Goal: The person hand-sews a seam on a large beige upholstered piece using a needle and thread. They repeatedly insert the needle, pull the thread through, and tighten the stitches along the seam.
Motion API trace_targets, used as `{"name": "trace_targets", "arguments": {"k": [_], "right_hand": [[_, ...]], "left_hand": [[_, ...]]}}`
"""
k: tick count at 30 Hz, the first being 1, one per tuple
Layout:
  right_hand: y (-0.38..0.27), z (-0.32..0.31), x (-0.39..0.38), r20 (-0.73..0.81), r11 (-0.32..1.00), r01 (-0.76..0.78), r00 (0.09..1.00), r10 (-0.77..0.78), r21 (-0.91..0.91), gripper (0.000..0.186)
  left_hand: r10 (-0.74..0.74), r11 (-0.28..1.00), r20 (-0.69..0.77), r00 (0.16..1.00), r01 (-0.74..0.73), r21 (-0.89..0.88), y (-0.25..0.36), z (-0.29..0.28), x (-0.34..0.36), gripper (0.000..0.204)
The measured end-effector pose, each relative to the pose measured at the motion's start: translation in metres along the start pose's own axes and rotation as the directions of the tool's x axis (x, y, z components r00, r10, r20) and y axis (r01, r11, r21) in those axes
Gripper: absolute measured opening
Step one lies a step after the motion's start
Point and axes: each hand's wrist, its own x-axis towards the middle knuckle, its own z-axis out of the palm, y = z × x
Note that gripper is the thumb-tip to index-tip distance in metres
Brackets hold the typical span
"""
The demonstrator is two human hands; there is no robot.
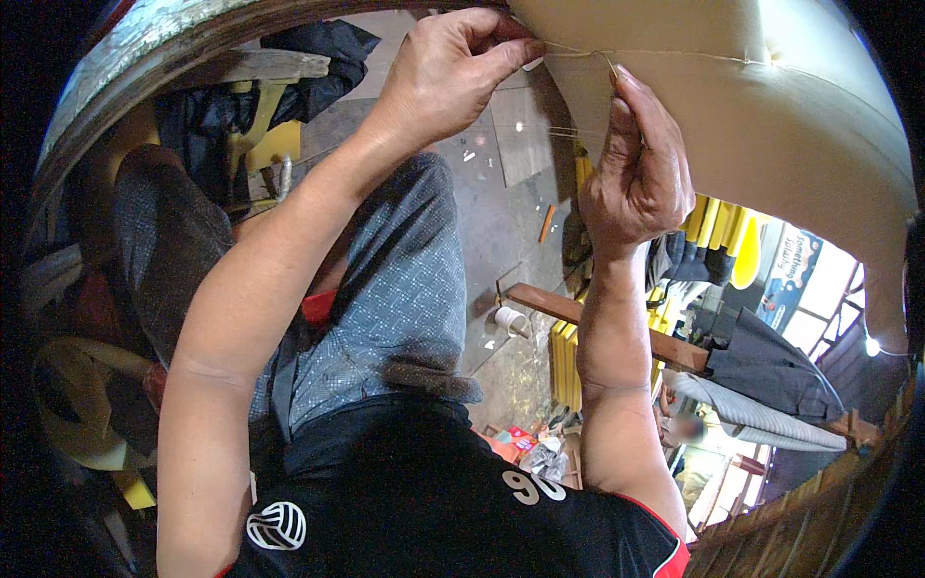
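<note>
My left hand (443, 77) is closed in a pinch at the edge of a large beige sheet (771, 125), which looks like fabric. A thin pale thread (575, 52) runs from its fingertips along the sheet towards my right hand (641, 164). That hand is raised, with thumb and fingers pinched on the thread's curved end; whether a needle is there is too small to tell. Further right, the line continues across the sheet like a seam. Fine strands also stretch leftwards from beside my right hand.
Around my seated legs lies a grey floor (482, 222) with scraps and a white spool (512, 321). A wooden bar (544, 302) passes behind my right forearm. Yellow foam-like pieces (566, 366) and a grey roll (761, 414) stand right. Another person (686, 430) is far behind.
</note>
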Motion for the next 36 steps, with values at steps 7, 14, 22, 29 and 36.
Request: {"name": "trace_targets", "arguments": {"k": [7,14,22,29,36], "right_hand": [[0.002,-0.001,0.001,0.009,0.999,0.039,0.999,-0.039,-0.014,0.026],[0.003,0.000,0.003,0.013,0.998,0.064,0.998,-0.064,-0.014,0.025],[-0.002,-0.001,0.005,0.024,0.998,0.024,0.999,-0.023,-0.055,0.022],[-0.008,0.000,0.007,0.026,0.994,-0.004,1.000,0.006,-0.106,0.019],[-0.007,0.000,0.010,0.039,0.991,0.037,0.999,-0.032,-0.130,0.016]], "left_hand": [[-0.069,0.984,-0.038,0.997,0.075,0.163,0.022,-0.005,0.002,0.019],[-0.035,0.997,-0.024,0.999,0.036,0.066,0.006,-0.003,0.003,0.018],[-0.055,0.998,0.003,0.998,0.055,0.038,-0.004,-0.002,0.000,0.022],[-0.064,0.998,0.008,0.998,0.064,0.028,0.001,-0.001,-0.003,0.022],[-0.087,0.992,0.009,0.996,0.086,0.096,0.003,0.000,-0.005,0.021]]}}
